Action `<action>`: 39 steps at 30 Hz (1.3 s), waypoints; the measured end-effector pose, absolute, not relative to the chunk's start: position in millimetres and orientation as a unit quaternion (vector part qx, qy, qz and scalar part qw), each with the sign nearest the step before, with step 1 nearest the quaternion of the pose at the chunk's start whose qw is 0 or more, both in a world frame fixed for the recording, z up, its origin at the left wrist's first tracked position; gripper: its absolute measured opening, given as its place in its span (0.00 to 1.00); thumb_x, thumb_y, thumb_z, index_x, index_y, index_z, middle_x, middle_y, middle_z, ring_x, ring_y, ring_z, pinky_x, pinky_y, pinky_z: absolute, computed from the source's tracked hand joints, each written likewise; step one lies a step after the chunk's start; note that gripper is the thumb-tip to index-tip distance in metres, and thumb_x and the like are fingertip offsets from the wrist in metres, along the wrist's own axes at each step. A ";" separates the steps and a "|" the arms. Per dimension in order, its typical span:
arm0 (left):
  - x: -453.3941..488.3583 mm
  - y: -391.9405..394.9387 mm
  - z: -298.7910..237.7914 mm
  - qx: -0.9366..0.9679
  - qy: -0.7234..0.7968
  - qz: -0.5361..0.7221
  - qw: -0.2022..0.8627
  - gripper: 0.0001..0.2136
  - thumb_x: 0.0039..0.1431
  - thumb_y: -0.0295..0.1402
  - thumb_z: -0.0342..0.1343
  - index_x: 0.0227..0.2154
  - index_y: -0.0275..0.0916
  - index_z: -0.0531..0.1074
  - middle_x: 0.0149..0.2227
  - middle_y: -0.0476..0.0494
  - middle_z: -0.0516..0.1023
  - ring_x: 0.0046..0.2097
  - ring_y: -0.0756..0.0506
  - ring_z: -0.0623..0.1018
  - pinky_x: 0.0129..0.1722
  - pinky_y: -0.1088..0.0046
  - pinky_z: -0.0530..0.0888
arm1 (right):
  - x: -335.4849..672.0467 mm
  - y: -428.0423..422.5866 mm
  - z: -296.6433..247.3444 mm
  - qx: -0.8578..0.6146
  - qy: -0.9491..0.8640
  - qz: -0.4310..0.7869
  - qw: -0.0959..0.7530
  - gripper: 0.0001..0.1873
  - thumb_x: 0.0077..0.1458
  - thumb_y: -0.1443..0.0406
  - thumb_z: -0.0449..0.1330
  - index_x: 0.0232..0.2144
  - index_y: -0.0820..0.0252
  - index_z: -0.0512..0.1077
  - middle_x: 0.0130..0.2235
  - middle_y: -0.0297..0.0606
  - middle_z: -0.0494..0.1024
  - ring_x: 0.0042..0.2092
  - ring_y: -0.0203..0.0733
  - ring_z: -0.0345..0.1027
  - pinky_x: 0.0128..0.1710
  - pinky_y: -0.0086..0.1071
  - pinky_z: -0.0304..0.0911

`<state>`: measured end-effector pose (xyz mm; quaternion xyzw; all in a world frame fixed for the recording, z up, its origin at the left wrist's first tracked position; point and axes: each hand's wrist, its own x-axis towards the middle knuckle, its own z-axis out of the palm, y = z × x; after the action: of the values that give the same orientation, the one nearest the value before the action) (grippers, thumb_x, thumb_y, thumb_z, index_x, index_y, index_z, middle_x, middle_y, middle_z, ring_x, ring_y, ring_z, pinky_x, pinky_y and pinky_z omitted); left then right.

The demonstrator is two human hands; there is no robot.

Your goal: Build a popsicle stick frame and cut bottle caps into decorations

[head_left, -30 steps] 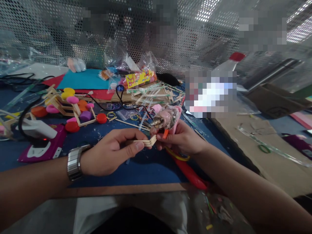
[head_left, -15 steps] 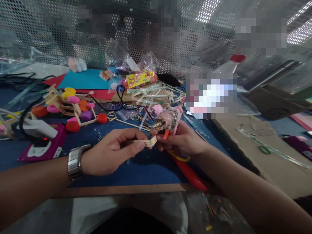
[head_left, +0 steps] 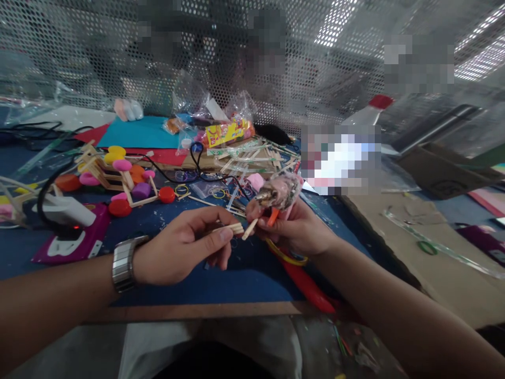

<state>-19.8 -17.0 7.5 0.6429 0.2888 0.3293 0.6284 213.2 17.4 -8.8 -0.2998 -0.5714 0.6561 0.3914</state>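
Observation:
My left hand (head_left: pixel 185 245) pinches a small bundle of wooden sticks (head_left: pixel 232 229) between thumb and fingers, their ends pointing right. My right hand (head_left: pixel 302 226) is wrapped round a pink hot glue gun (head_left: pixel 282 190) with an orange trigger (head_left: pixel 273 216) and a grimy, crusted front, its nozzle toward the left. The fingertips of this same hand also hold a short wooden stick piece (head_left: pixel 250 229), tilted. A small gap separates that piece from the bundle's ends. Whether glue is on the ends is too small to tell.
Left of my hands stand a stick frame (head_left: pixel 104 171) with coloured clay lumps and a purple power strip (head_left: pixel 71 231) with a white plug. Behind lie loose sticks (head_left: pixel 272 152), a black cable (head_left: pixel 195 158) and a yellow-labelled packet (head_left: pixel 226 132). Red-handled scissors (head_left: pixel 307 284) lie under my right hand.
The short stick piece has come away from the bundle's ends, where it was touching them. My right hand and the glue gun have shifted slightly right.

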 end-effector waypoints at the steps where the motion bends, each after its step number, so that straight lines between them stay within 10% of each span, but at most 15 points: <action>1: -19.7 -16.9 8.0 0.642 0.288 0.325 0.632 0.13 0.69 0.43 0.57 0.37 0.37 0.71 0.25 0.47 0.78 0.26 0.50 0.74 0.28 0.75 0.72 | 213.5 17.8 -9.1 -0.297 -0.565 0.657 0.401 0.16 0.45 0.57 0.78 0.28 0.60 0.78 0.26 0.34 0.77 0.23 0.31 0.66 0.18 0.24 0.56; 39: -18.5 -18.1 0.2 0.577 0.249 0.338 0.701 0.13 0.67 0.42 0.60 0.38 0.35 0.72 0.23 0.53 0.69 0.24 0.53 0.70 0.26 0.76 0.69 | 217.5 19.9 -10.7 -0.305 -0.585 0.655 0.368 0.12 0.38 0.67 0.78 0.25 0.61 0.80 0.28 0.39 0.83 0.26 0.37 0.74 0.21 0.26 0.65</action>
<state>-18.5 -18.1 0.2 0.5768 0.2490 0.3380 0.7008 217.5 19.9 -10.7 -0.3049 -0.5847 0.6555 0.3682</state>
